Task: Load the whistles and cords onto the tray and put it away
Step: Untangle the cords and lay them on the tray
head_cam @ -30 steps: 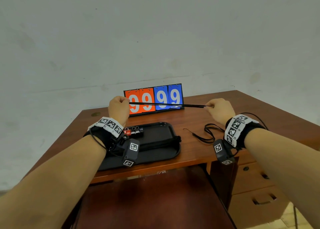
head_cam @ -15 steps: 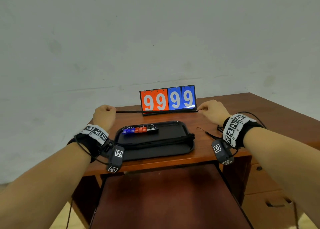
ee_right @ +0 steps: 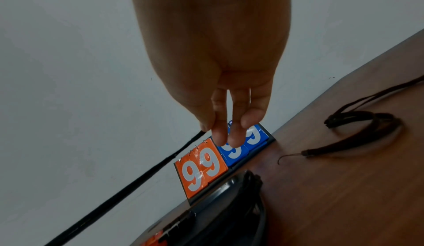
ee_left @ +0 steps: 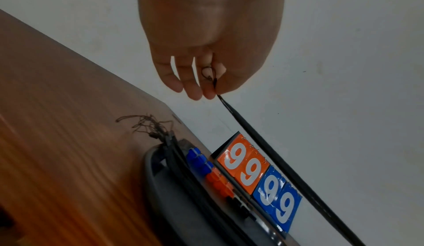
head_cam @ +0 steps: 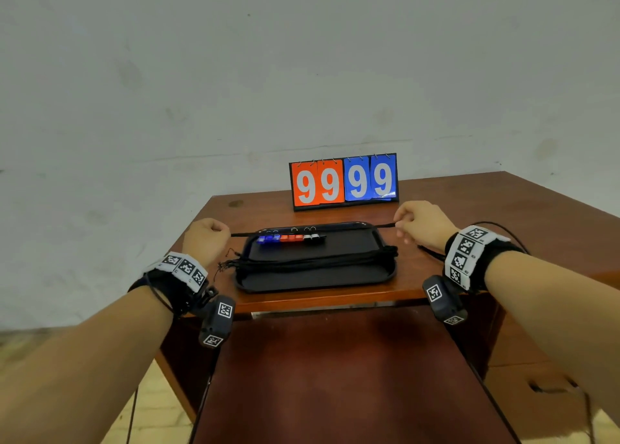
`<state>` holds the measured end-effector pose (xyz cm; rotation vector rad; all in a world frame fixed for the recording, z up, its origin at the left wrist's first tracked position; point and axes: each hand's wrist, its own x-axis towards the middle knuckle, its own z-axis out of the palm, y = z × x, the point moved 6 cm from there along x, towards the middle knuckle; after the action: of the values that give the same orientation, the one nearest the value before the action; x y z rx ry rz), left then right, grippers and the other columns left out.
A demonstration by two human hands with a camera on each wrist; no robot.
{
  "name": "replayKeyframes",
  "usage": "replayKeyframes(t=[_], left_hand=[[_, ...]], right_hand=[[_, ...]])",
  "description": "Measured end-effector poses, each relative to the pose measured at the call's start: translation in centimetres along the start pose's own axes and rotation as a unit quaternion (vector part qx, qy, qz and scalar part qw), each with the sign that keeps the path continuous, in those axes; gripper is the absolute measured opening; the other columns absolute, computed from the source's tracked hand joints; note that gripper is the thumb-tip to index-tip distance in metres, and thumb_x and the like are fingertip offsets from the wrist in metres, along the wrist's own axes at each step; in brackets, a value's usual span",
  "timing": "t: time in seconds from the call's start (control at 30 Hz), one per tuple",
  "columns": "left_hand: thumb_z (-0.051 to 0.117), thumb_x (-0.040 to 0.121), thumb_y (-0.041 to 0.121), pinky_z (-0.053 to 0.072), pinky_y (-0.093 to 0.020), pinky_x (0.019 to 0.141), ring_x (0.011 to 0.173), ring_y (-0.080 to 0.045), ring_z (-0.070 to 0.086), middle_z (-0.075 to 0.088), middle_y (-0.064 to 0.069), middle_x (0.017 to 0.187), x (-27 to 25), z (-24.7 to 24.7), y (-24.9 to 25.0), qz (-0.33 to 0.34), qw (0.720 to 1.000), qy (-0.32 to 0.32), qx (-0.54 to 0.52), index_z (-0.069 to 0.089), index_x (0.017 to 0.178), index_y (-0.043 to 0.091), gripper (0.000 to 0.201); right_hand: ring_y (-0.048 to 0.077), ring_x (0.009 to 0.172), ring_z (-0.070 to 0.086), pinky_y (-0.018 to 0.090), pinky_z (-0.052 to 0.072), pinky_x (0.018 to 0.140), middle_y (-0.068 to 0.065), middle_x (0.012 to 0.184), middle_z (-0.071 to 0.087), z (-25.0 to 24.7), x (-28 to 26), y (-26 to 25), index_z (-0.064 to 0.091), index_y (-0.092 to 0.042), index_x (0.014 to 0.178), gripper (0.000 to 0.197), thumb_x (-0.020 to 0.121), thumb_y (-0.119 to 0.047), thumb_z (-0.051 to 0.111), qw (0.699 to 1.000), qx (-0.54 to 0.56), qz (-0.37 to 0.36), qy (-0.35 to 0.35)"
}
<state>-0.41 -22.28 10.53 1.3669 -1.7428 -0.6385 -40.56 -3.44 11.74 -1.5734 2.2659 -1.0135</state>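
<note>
Step in hand: one black cord (head_cam: 312, 232) is stretched taut between both hands above the far part of the tray (head_cam: 315, 277), likely so it goes down straight and parallel to the cords already loaded.
Left hand: the left hand (head_cam: 205, 239) is curled into a fist; the left wrist view shows finger and thumb pinching the cord's thin looped end, which keeps that end from slipping as the cord is pulled tight.
Right hand: the right hand (head_cam: 423, 224) pinches the other end between thumb and forefinger, the other fingers hanging loosely extended and free.
Tray: black, set near the desk's front edge, long side along that edge, so a straightened cord fits its length.
Loaded cords: a bundle of cords (head_cam: 315, 259) lies lengthwise across the tray's middle, frayed thin ends spilling over its left rim onto the desk (head_cam: 469, 202); I cannot count the strands.
Whistles: a row of whistles (head_cam: 291, 238) lies toward the tray's far edge, grouped by colour, which leaves the middle for cords.
Whistle count: about three blue, three orange-red, two or three black; too small to be sure.
Cord still out: a coiled cord (ee_right: 358, 133) lies on the desk to the right of the tray, near the right wrist; whether it is one cord or more I cannot tell.
Scoreboard: one flip scoreboard (head_cam: 344, 181) stands behind the tray toward the desk's back edge, four cards all showing 9, two orange and two blue.
Progress: loading looks well along; the held cord and the coiled one remain, then the tray goes away.
</note>
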Motion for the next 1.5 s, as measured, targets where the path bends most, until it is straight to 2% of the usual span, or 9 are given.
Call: replayKeyframes(t=[0.2,0.37,0.67,0.87,0.97,1.1,1.23,1.4,1.5], left_hand=[[0.06,0.085,0.012,0.056,-0.035,0.08,0.079,-0.021,0.068,0.071,0.0,0.081,0.7,1.5,-1.1,0.029,0.995,-0.046,0.089,0.067,0.079,0.026,0.017],[0.062,0.089,0.013,0.049,-0.03,0.079,0.084,-0.019,0.062,0.065,0.003,0.087,1.0,2.8,-1.6,0.057,0.985,-0.059,0.154,0.069,0.089,0.019,0.009],[0.065,0.09,0.016,0.051,-0.029,0.07,0.075,-0.02,0.065,0.07,0.0,0.081,1.4,3.8,-2.9,0.055,0.966,-0.115,0.224,0.073,0.085,0.02,0.01],[0.067,0.088,0.015,0.049,-0.026,0.064,0.068,-0.016,0.063,0.069,0.002,0.08,1.4,4.0,-3.4,0.036,0.965,-0.127,0.226,0.072,0.082,0.024,0.012],[0.067,0.085,0.014,0.052,-0.027,0.066,0.071,-0.02,0.065,0.071,0.002,0.08,1.4,4.0,-3.7,0.023,0.964,-0.131,0.23,0.07,0.077,0.028,0.016],[0.066,0.08,0.022,0.06,-0.036,0.074,0.077,-0.021,0.067,0.071,0.009,0.08,1.1,3.7,-3.6,0.008,0.96,-0.127,0.25,0.07,0.071,0.031,0.014],[0.068,0.076,0.025,0.055,-0.039,0.087,0.094,-0.025,0.064,0.069,0.011,0.081,0.9,3.7,-2.3,0.015,0.962,-0.105,0.251,0.069,0.072,0.034,0.01],[0.067,0.08,0.027,0.05,-0.043,0.095,0.104,-0.025,0.062,0.069,0.009,0.095,0.3,4.9,0.6,0.044,0.966,-0.104,0.231,0.071,0.086,0.036,0.011],[0.066,0.085,0.03,0.05,-0.045,0.093,0.103,-0.022,0.062,0.069,0.007,0.105,-0.2,6.1,2.7,0.07,0.968,-0.107,0.216,0.069,0.087,0.036,0.007]], right_hand=[[0.008,0.076,0.061,0.022,0.04,0.066,-0.007,0.077,0.07,1.7,0.8,1.3,0.067,-0.021,0.083,0.008,0.088,-0.014,0.065,0.998,-0.064,0.007,-0.008],[0.01,0.083,0.059,0.025,0.042,0.077,-0.009,0.086,0.065,2.7,1.5,2.1,0.07,-0.021,0.086,0.006,0.089,-0.017,0.067,0.997,-0.074,0.014,-0.014],[0.009,0.081,0.062,0.023,0.044,0.072,-0.005,0.087,0.07,4.2,2.3,2.9,0.071,-0.021,0.08,0.009,0.085,-0.014,0.07,0.996,-0.077,0.032,-0.041],[0.005,0.077,0.063,0.015,0.042,0.06,-0.006,0.083,0.07,4.5,2.3,3.1,0.071,-0.021,0.08,0.009,0.086,-0.014,0.07,0.996,-0.073,0.034,-0.045],[0.007,0.079,0.066,0.016,0.045,0.064,-0.006,0.083,0.071,4.8,2.3,3.1,0.071,-0.021,0.082,0.008,0.086,-0.014,0.07,0.996,-0.068,0.033,-0.052],[0.01,0.085,0.066,0.025,0.05,0.08,-0.005,0.089,0.072,4.9,2.4,3.4,0.074,-0.02,0.087,0.006,0.086,-0.015,0.071,0.995,-0.071,0.037,-0.057],[0.014,0.095,0.065,0.025,0.046,0.082,-0.004,0.098,0.071,4.8,2.2,3.5,0.072,-0.024,0.091,0.008,0.088,-0.018,0.07,0.995,-0.067,0.036,-0.064],[0.017,0.111,0.059,0.025,0.04,0.091,-0.001,0.121,0.067,3.0,1.6,2.6,0.068,-0.019,0.121,0.029,0.099,-0.031,0.053,0.999,-0.04,0.013,-0.024],[0.019,0.12,0.056,0.027,0.038,0.095,0.0,0.129,0.064,2.0,1.2,2.6,0.063,-0.018,0.128,0.035,0.099,-0.034,0.052,0.999,-0.03,0.014,-0.023]])
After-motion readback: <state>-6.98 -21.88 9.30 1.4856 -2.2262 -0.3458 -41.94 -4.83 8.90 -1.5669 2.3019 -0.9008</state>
